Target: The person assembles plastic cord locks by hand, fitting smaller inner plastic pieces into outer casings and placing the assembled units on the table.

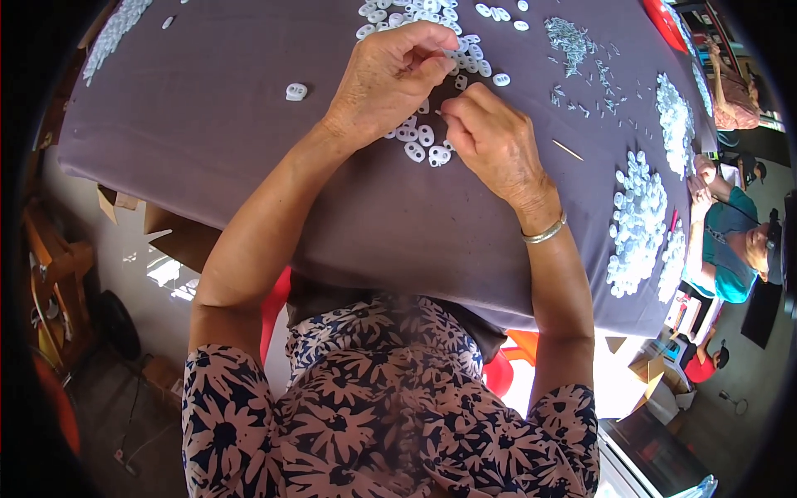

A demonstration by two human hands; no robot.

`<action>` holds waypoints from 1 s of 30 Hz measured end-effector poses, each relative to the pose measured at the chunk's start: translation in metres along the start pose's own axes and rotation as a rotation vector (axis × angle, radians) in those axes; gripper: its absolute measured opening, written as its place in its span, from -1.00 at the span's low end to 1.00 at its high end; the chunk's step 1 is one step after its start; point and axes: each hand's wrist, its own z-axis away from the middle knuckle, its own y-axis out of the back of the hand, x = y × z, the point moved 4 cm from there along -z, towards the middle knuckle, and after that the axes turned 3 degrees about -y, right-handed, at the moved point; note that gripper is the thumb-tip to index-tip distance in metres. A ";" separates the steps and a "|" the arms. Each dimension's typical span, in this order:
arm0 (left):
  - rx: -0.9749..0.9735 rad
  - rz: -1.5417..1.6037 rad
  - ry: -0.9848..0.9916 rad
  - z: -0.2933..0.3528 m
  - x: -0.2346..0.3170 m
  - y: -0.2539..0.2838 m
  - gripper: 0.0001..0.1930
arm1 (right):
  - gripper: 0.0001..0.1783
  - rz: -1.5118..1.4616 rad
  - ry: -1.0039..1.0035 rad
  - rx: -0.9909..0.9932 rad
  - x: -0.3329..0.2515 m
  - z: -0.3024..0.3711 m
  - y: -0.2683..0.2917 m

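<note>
My left hand [390, 79] is over the middle of the table, thumb and fingertips pinched together; whatever is between them is too small to make out. Close on its right, my right hand [491, 143] is curled, thumb against forefinger, with a tiny pale bit at the tips that I cannot name. Below and between the hands lie several white oval plastic pieces with two holes [415, 151]. More such pieces form a white heap [398, 15] beyond my left hand, partly hidden by it. A thin wooden stick like a toothpick [568, 149] rests right of my right hand.
Small metal pieces, perhaps springs [569, 46], are scattered at the far right. Heaps of whitish pieces [638, 224] line the right side of the dark tablecloth [398, 224]. One white piece [295, 92] lies alone at left. Another person [735, 241] works at the right edge.
</note>
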 end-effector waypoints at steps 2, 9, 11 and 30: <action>-0.018 0.034 -0.055 0.000 -0.001 0.000 -0.81 | -0.88 -0.047 -0.057 0.034 0.007 0.000 0.001; -0.042 0.141 0.015 0.002 -0.004 0.001 -0.66 | -0.90 -0.807 -0.586 0.149 0.043 0.014 0.007; -0.095 0.171 0.034 0.002 -0.002 -0.001 -0.66 | -0.90 -0.861 -0.605 0.153 0.048 0.014 0.007; -0.203 0.168 0.096 0.009 -0.004 -0.023 -0.79 | -0.91 -0.783 -0.563 0.029 0.044 0.012 0.010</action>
